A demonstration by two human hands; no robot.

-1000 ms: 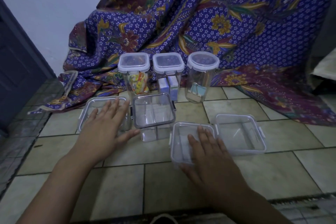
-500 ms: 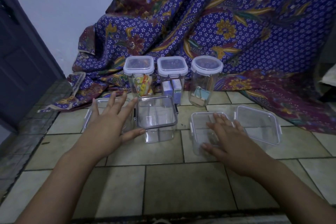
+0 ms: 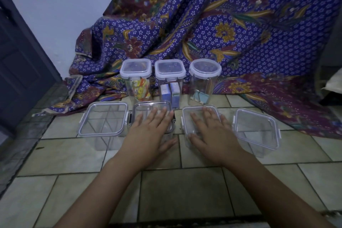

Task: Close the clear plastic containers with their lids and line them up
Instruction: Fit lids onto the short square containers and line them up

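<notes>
Four low clear containers stand in a row on the tiled floor [image 3: 175, 190], lids on. The left hand [image 3: 149, 131] lies flat, fingers straight, on the second container [image 3: 143, 107] from the left; the right hand [image 3: 212, 131] lies flat on the third container [image 3: 186, 126]. The leftmost container [image 3: 103, 118] and the rightmost container [image 3: 257, 129] sit untouched, the rightmost slightly askew. Behind, against the patterned cloth [image 3: 222, 33], stand three tall lidded jars: the left jar [image 3: 136, 79] with colourful contents, the middle jar [image 3: 170, 81] with blue and white boxes, the round jar [image 3: 204, 79] with pale blue clips. A dark door [image 3: 18, 61] stands at the left
</notes>
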